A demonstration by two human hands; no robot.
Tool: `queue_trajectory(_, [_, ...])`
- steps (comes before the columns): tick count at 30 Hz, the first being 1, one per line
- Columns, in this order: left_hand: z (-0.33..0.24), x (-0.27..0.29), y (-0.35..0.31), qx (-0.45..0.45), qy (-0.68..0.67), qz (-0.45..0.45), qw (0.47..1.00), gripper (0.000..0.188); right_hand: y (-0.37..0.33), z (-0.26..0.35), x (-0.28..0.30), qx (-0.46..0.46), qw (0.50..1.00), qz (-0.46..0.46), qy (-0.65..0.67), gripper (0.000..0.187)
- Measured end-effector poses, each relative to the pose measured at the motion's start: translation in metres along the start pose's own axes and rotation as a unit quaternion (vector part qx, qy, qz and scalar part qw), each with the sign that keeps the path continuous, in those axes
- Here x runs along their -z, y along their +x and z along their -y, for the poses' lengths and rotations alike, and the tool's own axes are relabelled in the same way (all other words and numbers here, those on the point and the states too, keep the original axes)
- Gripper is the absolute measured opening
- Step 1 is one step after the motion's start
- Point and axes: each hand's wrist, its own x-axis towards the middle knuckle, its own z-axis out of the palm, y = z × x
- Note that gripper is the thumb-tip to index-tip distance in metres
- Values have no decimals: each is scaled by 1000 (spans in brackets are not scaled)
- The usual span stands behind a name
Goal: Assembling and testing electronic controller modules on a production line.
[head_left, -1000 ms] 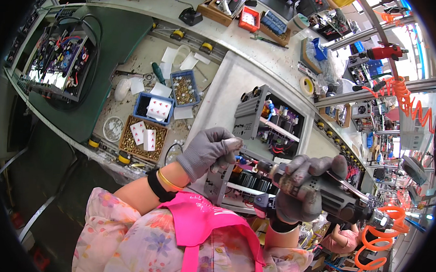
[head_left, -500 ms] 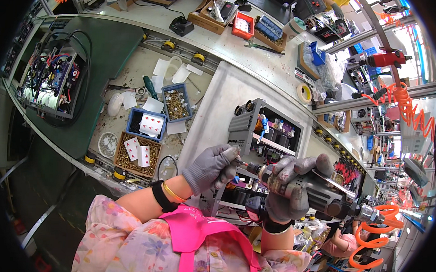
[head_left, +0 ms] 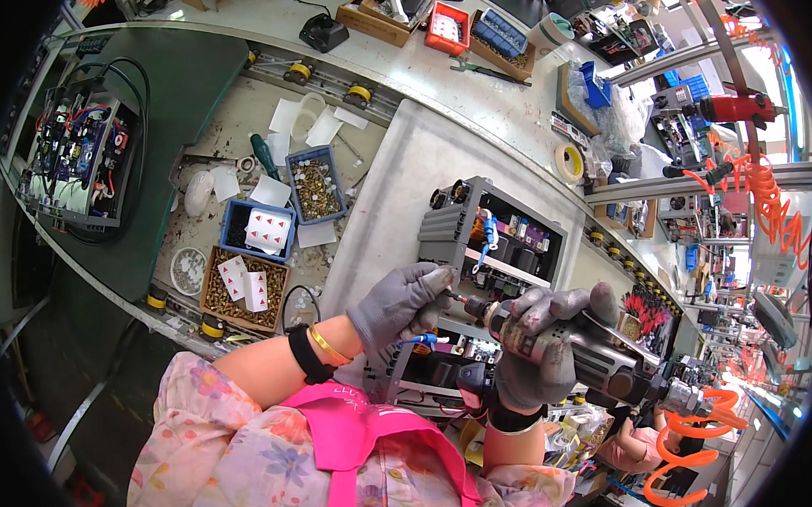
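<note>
My right hand (head_left: 540, 345), in a grey glove, is wrapped round a pneumatic screwdriver (head_left: 605, 364), which lies sideways with its chuck toward the left. A coiled orange air hose (head_left: 687, 456) joins its rear end. My left hand (head_left: 406, 301), also gloved, is closed in a pinch at the tip of the driver's bit (head_left: 459, 298). Whatever sits between those fingertips is too small and covered to name. Just beyond the hands stands an open grey-cased electronic unit (head_left: 445, 233) with a blue-wrapped cable inside. A second open unit (head_left: 441, 375) is partly hidden beneath my hands.
On the left are a box of brass fasteners (head_left: 249, 315), a blue bin (head_left: 235, 219) with a sticker sheet, and another bin of small hardware (head_left: 318, 182). Another open unit (head_left: 76, 162) rests on the green mat (head_left: 187, 72). A red tool (head_left: 738, 108) hangs upper right.
The bins and green mat have slid left in the view. My hands keep nearly the same pose, with the bit tip still at my left fingertips.
</note>
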Motion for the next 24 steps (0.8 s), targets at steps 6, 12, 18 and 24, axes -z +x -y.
queue_trajectory(6, [1,13,11,7,5,40,999,35,6,-7,3,-7,1000,17,-3,62])
queue_trajectory(12, [2,26,21,-18,12,46,999,42,19,-10,1,10,1000,3,-13,62])
queue_trajectory(18, [10,29,56,-265,599,-171,736,86,53,-27,23,72,990,-67,-99,62])
queue_trajectory(24, [23,11,97,-258,623,-205,710,74,49,-55,46,-26,988,-36,-145,60])
